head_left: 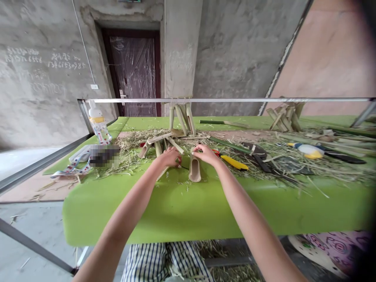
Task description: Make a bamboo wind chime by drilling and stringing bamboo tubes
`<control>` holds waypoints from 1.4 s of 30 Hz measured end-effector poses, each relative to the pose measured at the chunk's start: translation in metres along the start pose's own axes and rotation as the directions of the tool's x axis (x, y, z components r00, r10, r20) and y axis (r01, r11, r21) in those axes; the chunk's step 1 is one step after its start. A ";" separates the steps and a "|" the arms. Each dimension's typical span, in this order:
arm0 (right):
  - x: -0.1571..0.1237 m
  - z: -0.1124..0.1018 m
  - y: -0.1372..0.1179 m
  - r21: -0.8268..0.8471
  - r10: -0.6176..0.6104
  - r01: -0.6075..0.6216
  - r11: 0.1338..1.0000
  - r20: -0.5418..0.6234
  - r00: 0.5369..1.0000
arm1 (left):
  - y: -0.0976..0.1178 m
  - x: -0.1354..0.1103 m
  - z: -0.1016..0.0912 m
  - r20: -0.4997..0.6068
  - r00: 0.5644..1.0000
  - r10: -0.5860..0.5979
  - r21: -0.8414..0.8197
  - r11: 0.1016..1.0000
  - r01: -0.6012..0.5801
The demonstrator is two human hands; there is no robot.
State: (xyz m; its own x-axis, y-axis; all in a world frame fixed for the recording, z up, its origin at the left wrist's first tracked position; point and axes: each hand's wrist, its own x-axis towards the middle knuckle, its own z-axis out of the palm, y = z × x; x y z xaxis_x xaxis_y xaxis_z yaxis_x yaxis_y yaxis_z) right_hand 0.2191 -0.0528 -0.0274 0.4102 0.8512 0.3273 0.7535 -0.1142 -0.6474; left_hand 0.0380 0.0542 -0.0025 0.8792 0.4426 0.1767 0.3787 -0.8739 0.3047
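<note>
While both hands work at the near edge of the shavings, the entries run as follows. Right hand point(205, 154): curled over the top end of a split bamboo section point(194, 171), fingers draped on it, firmness of hold impossible to tell. Item: that section, pale tan and smooth, cut lengthwise into a trough, stands upright on the green counter point(176, 211), just in front of the hand's wrist side. Left hand point(169, 157): just beside the right but apart from it, curled above a thin bamboo strip point(162, 175), hold likewise unclear. Work in view: handling of cut bamboo pieces. Beyond: a bamboo-strip frame point(160, 143) on loose shavings point(132, 156); a yellow-handled utility knife point(234, 162); a green bamboo stalk point(226, 145); a plastic baby bottle point(99, 125) at far left.
</note>
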 end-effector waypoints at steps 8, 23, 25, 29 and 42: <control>0.005 0.001 0.008 -0.033 0.031 -0.035 0.999 -0.111 0.993 | -0.011 0.004 -0.013 -0.115 0.992 -0.055 0.027 0.998 0.059; -0.004 0.000 -0.012 0.197 -0.140 0.155 0.968 -0.088 0.986 | -0.006 0.004 -0.012 -0.291 0.956 -0.036 -0.015 0.999 0.033; -0.002 0.001 -0.008 0.107 -0.149 0.160 0.981 -0.108 0.983 | -0.005 0.004 -0.011 -0.287 0.958 -0.025 -0.028 0.999 0.017; 0.003 0.005 -0.001 0.005 -0.179 0.182 0.983 -0.134 0.975 | -0.005 0.006 -0.009 -0.303 0.953 -0.004 -0.073 0.997 -0.019; 0.002 0.001 -0.003 0.133 -0.129 0.141 0.981 -0.097 0.987 | -0.008 0.011 -0.006 -0.307 0.950 -0.059 -0.302 0.953 -0.039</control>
State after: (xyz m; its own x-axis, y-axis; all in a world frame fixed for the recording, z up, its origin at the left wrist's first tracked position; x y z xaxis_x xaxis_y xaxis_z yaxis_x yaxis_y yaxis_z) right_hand 0.2168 -0.0500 -0.0256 0.3576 0.8054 0.4727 0.7287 0.0759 -0.6806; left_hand 0.0430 0.0676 0.0024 0.7239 0.5335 0.4375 0.2395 -0.7890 0.5658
